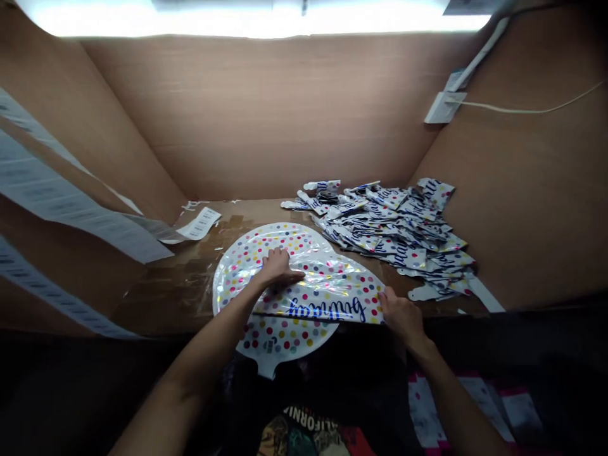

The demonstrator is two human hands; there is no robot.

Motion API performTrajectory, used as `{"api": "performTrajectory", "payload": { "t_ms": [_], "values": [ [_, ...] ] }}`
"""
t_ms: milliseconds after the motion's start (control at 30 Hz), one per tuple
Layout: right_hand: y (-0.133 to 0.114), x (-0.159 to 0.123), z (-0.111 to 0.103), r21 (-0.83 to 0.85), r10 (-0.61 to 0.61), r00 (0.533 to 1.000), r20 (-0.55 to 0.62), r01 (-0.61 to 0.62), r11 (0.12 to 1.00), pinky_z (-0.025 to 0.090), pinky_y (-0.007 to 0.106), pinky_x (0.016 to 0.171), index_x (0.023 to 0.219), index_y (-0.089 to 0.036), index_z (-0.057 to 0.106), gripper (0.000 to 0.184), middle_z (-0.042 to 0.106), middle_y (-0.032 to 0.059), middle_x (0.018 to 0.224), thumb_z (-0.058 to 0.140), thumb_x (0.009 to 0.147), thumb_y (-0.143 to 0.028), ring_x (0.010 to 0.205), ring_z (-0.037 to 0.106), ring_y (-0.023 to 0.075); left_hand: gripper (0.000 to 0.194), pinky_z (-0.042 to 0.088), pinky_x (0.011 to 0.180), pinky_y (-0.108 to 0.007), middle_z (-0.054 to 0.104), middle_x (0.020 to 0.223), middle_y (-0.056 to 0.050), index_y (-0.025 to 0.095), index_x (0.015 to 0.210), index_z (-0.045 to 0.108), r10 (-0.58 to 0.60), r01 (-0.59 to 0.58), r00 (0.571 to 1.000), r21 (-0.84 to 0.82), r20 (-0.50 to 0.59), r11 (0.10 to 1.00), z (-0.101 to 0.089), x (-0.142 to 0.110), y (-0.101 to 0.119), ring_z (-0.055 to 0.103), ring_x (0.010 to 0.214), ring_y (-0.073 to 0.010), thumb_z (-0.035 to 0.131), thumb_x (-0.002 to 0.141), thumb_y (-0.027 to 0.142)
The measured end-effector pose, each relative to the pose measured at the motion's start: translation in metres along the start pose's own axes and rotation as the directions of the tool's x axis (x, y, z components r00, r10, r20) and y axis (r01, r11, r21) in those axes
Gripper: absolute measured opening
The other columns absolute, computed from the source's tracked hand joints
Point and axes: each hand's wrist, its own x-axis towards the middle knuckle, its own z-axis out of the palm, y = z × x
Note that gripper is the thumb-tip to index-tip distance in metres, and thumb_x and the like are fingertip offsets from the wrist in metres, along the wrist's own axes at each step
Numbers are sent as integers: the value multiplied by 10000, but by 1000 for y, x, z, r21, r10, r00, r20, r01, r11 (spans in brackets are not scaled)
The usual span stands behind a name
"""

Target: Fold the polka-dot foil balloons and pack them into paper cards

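Note:
A flat, uninflated foil balloon [351, 278] with coloured dots and blue "birthday" lettering, upside down from here, is folded over on the worktop. Beneath it and to its left lies a round dotted foil balloon [280, 342], its tail hanging over the front edge; I cannot tell whether the two are separate. My left hand [277, 269] presses on the dotted foil, thumb spread to the right. At the right end of the fold, my right hand [403, 316] pinches the corner of the lettered foil balloon between thumb and fingers.
Many folded foil balloons [394, 228] are heaped at the back right. Printed label strips [71, 196] hang on the left cardboard wall, one curling onto the brown taped worktop [175, 285]. A white cable box [444, 106] sits high right. Pink-edged packets [470, 405] lie below right.

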Motion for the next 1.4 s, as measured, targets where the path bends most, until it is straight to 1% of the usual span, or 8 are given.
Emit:
{"api": "performTrajectory", "payload": {
  "t_ms": [233, 367, 467, 700, 1000, 1167, 1267, 1400],
  "values": [
    [-3, 33, -25, 157, -129, 968, -215, 165, 974, 475, 497, 991, 1297, -146, 546, 537, 669, 232, 1226, 654, 925, -517, 1179, 636, 384, 240, 438, 654, -253, 647, 715, -3, 161, 775, 703, 228, -152, 949, -320, 215, 935, -25, 6, 34, 613, 736, -204, 750, 668, 370],
    [-17, 96, -52, 459, -391, 879, -274, 477, 750, 458, 450, 1041, 1473, -179, 441, 883, 605, 177, 1370, 826, 723, -443, 1253, 580, 335, 192, 377, 618, -218, 578, 697, 40, 160, 774, 641, 478, -463, 877, -331, -39, 822, -55, -21, 38, 523, 676, -133, 657, 809, 348],
    [-30, 124, -78, 657, -563, 793, -233, 555, 510, 525, 326, 786, 1131, -168, 665, 340, 717, 50, 949, 664, 843, -349, 849, 663, 222, 187, 407, 644, -221, 607, 743, 34, 167, 830, 617, 528, -572, 813, -162, -246, 804, -86, -44, 31, 526, 678, -120, 667, 878, 341],
    [-34, 50, -97, 370, -709, 541, -452, 837, 403, 368, 521, 1181, 1180, -236, 723, 263, 706, 111, 1301, 520, 1020, -284, 1316, 593, 286, 152, 572, 947, -374, 755, 1103, -102, 224, 970, 710, 660, -680, 657, 92, -364, 728, -97, -128, -21, 707, 1081, -223, 570, 997, 275],
    [-58, -1, 10, 418, -786, 546, -290, 811, 409, 383, 523, 1165, 1103, -231, 720, 326, 731, 102, 1251, 397, 1063, -256, 1233, 642, 244, 235, 508, 1074, -482, 723, 1290, -133, 224, 971, 721, 651, -659, 752, -136, -104, 740, 20, -172, -64, 621, 1289, -285, 491, 1020, 230],
    [-87, 20, 2, 278, -536, 828, -162, 560, 780, 466, 386, 944, 974, -171, 677, 418, 740, 126, 881, 315, 1099, -338, 848, 674, 237, 405, 542, 831, -393, 748, 876, -125, 215, 832, 708, 122, -117, 991, -103, 50, 988, 4, -143, -58, 714, 867, -277, 391, 1023, 379],
    [-108, 35, -8, 111, -471, 882, -19, 470, 876, 452, 377, 917, 1093, -150, 664, 400, 746, 157, 895, 332, 1099, -373, 865, 692, 263, 310, 519, 809, -400, 746, 912, -143, 208, 825, 699, -85, 66, 976, 103, 200, 992, -18, -114, -41, 705, 884, -316, 510, 949, 421],
    [-120, 45, -17, 68, -475, 873, 107, 470, 880, 457, 362, 842, 1199, -167, 638, 409, 750, 172, 983, 339, 1100, -429, 905, 711, 280, 477, 507, 857, -380, 722, 1159, -183, 178, 1116, 671, -11, 6, 991, 39, 130, 999, -33, -75, -10, 667, 1048, -346, 720, 780, 512]
  ]
}}
